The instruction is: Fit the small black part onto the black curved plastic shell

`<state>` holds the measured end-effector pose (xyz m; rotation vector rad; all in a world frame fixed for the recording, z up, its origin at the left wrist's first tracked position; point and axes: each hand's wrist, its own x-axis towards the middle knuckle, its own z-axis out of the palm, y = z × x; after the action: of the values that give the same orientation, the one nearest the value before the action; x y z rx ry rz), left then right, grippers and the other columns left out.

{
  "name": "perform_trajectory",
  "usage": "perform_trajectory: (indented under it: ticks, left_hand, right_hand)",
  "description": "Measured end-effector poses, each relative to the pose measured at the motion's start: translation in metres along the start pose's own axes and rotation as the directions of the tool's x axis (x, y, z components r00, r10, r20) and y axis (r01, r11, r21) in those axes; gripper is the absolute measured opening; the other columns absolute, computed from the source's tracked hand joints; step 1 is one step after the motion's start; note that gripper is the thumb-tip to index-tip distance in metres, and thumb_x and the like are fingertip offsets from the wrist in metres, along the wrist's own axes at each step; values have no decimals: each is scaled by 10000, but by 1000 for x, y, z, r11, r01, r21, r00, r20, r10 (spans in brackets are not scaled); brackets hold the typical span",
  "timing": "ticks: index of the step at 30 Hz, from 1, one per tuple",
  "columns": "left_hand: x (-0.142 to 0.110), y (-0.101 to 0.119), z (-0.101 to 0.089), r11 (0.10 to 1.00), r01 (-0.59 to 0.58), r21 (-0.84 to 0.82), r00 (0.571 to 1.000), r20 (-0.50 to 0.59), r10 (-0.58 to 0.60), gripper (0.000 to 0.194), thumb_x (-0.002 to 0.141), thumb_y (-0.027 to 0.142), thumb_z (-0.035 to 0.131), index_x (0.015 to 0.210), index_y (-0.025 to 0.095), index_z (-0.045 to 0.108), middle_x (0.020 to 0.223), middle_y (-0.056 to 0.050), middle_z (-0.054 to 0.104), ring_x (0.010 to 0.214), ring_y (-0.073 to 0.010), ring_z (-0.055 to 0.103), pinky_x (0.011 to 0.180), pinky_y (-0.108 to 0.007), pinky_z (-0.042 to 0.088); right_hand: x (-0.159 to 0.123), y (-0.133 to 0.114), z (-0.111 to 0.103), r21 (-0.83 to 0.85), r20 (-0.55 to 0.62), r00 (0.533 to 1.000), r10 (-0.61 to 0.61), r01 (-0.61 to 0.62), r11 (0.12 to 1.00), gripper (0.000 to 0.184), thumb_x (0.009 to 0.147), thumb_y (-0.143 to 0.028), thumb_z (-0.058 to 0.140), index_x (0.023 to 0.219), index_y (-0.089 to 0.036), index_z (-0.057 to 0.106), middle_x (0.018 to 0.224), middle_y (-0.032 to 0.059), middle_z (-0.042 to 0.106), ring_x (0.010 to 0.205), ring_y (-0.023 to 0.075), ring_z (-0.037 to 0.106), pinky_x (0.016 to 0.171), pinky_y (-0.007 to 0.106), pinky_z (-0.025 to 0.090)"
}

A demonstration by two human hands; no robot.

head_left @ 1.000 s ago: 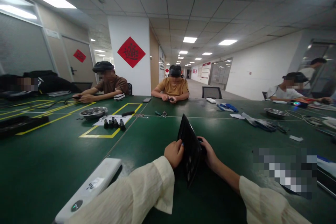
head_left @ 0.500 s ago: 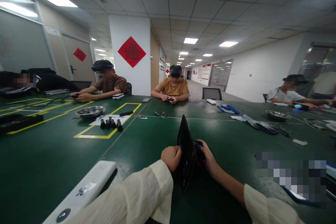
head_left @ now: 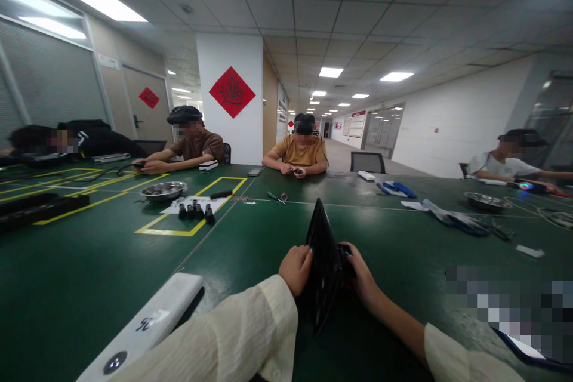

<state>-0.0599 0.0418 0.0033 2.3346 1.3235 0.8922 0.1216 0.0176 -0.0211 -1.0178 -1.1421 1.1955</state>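
Observation:
A thin, flat black panel (head_left: 323,271) stands nearly edge-on to me above the green table, tilted slightly. My left hand (head_left: 296,268) is closed against its left face, thumb at the surface and fingers curled in. On the other side, my right hand (head_left: 360,274) wraps round a small dark part (head_left: 345,253) at the panel's right face. Fingertips of both hands are partly hidden, and the exact kind of the panel cannot be made out. A long white device (head_left: 147,325) with a handwritten mark lies beside my left forearm.
Several black cylindrical parts (head_left: 196,211) stand on paper inside yellow tape, near a metal bowl (head_left: 163,191). Pliers (head_left: 274,196) lie mid-table. Grey gloves (head_left: 456,218) and another bowl (head_left: 487,202) are at right. Co-workers sit around the table (head_left: 250,239).
My view has turned slightly left, so the scene sits further right. Both hands keep hold of the panel, whose left face shows a little more.

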Motion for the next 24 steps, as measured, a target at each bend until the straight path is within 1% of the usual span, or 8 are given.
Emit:
perform_trajectory:
  ticks: [3, 7, 10, 13, 16, 18, 20, 24]
  left_hand:
    - [0, 3, -3, 999, 18, 39, 999, 34, -19, 496, 900, 358, 154, 657, 180, 549, 722, -56, 607, 732, -177, 513, 718, -290, 380]
    - [-1, 4, -5, 996, 5, 87, 999, 48, -9, 400, 868, 287, 239, 611, 180, 526, 683, -48, 579, 773, -172, 504, 713, -273, 366]
    - [0, 3, -4, 992, 77, 100, 994, 75, -85, 498, 891, 351, 202, 537, 175, 505, 603, -39, 522, 686, -156, 502, 650, -268, 351]
    - [0, 6, -3, 980, 125, 156, 990, 45, -134, 572, 906, 410, 159, 561, 172, 548, 614, -55, 542, 698, -172, 512, 652, -284, 347]
    - [-1, 10, -5, 973, 93, 211, 996, -24, -90, 488, 903, 381, 212, 679, 176, 593, 735, -77, 612, 794, -200, 511, 726, -306, 357]
    - [-1, 11, -7, 977, 63, 206, 998, -40, -56, 457, 903, 371, 221, 714, 181, 592, 781, -76, 625, 799, -198, 503, 749, -311, 360]
    - [-1, 10, -7, 986, 25, 164, 1000, -14, -23, 484, 908, 383, 193, 690, 185, 577, 749, -65, 618, 778, -189, 495, 746, -303, 367]
    - [2, 2, -4, 999, -28, 46, 996, 83, 25, 529, 908, 406, 146, 640, 183, 544, 670, -50, 571, 756, -177, 496, 716, -276, 383]
  right_hand:
    - [-2, -3, 1, 19, 10, 1000, -8, 8, 1000, 377, 732, -429, 506, 1055, -237, 487, 809, 13, 609, 684, 191, 583, 533, 274, 429]
    - [-4, -8, 3, 60, 9, 1000, -13, 13, 998, 333, 719, -390, 518, 1011, -231, 530, 798, 8, 611, 765, 210, 585, 621, 301, 447]
    - [-3, -9, 3, 68, -1, 1000, -5, 5, 998, 317, 707, -378, 533, 989, -234, 539, 753, 4, 602, 757, 217, 579, 634, 319, 451]
    - [-1, -9, 4, 70, -16, 1000, 2, -1, 998, 298, 681, -359, 541, 956, -243, 541, 759, 10, 604, 766, 228, 579, 619, 320, 452]
    - [-1, -8, 4, 50, -30, 999, 13, -11, 999, 314, 669, -374, 546, 956, -247, 541, 811, 18, 614, 772, 230, 580, 592, 307, 443]
    - [-2, -8, 4, 37, -21, 999, 25, -24, 999, 335, 687, -392, 540, 987, -245, 529, 810, 15, 615, 744, 220, 582, 575, 299, 435]
    - [-4, -9, 3, 43, -16, 1000, 26, -25, 999, 343, 697, -388, 537, 1004, -239, 514, 785, 9, 614, 714, 208, 581, 561, 291, 429]
    - [-5, -12, 5, 91, -7, 999, 31, -30, 995, 351, 672, -361, 553, 994, -231, 501, 743, 4, 614, 704, 211, 585, 558, 296, 425]
